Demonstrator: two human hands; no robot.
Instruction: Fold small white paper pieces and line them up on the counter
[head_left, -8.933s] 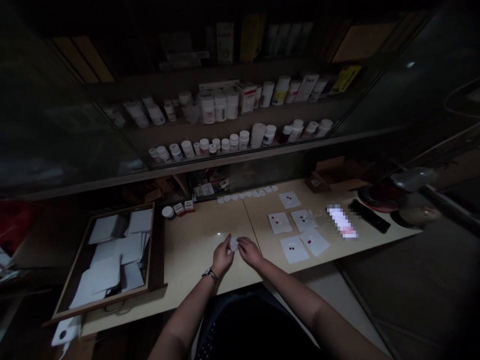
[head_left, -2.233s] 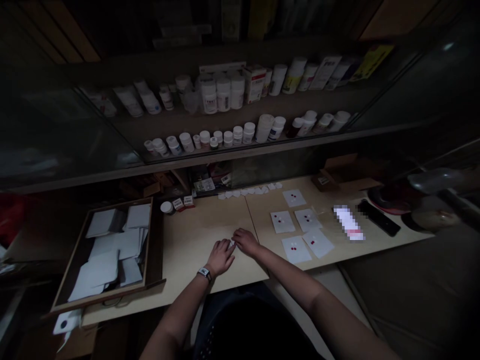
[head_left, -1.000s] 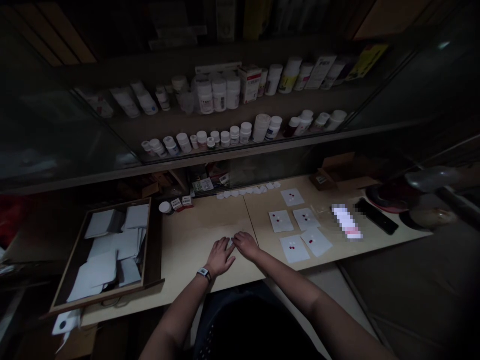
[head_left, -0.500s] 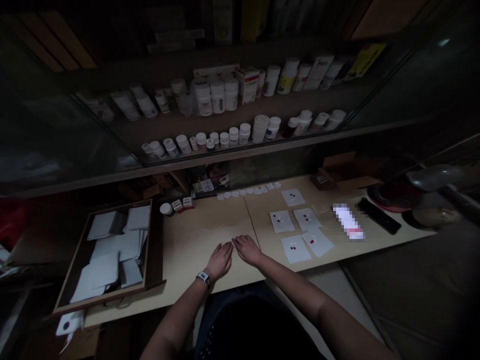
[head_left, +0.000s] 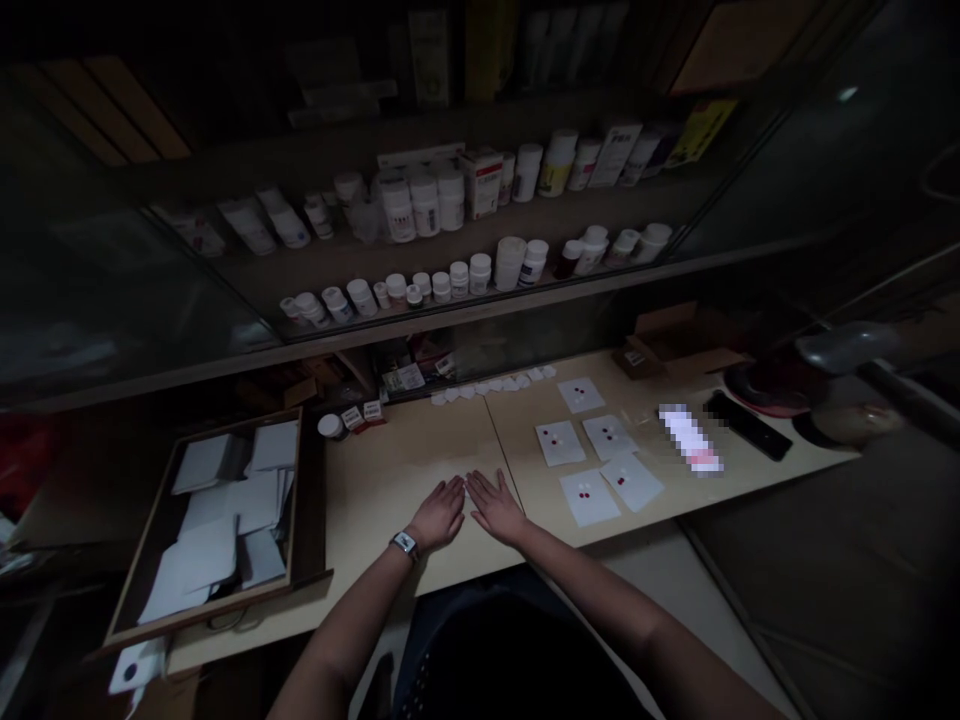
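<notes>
My left hand (head_left: 444, 513) and my right hand (head_left: 495, 507) lie flat on the pale wooden counter (head_left: 390, 500), fingers spread, fingertips almost meeting. Neither holds anything. A watch (head_left: 405, 545) circles my left wrist. To the right of my hands are several white paper sheets, such as one (head_left: 560, 443) and another (head_left: 589, 497), each bearing small red and white tablets. The nearest sheets lie a short way from my right hand. A row of small white paper pieces (head_left: 487, 389) runs along the counter's back edge.
On the left, an open wooden drawer (head_left: 202, 612) holds white paper packets. A white jar (head_left: 330, 426) and small boxes (head_left: 362, 415) stand nearby. Shelves of medicine bottles (head_left: 425, 205) sit behind glass. A black remote (head_left: 748, 425), a blurred item (head_left: 690, 438) and a cardboard box (head_left: 667, 340) lie right.
My hands have flattened and spread their fingers on the counter, and the small white piece held earlier no longer shows. The view has shifted slightly, moving the scene left.
</notes>
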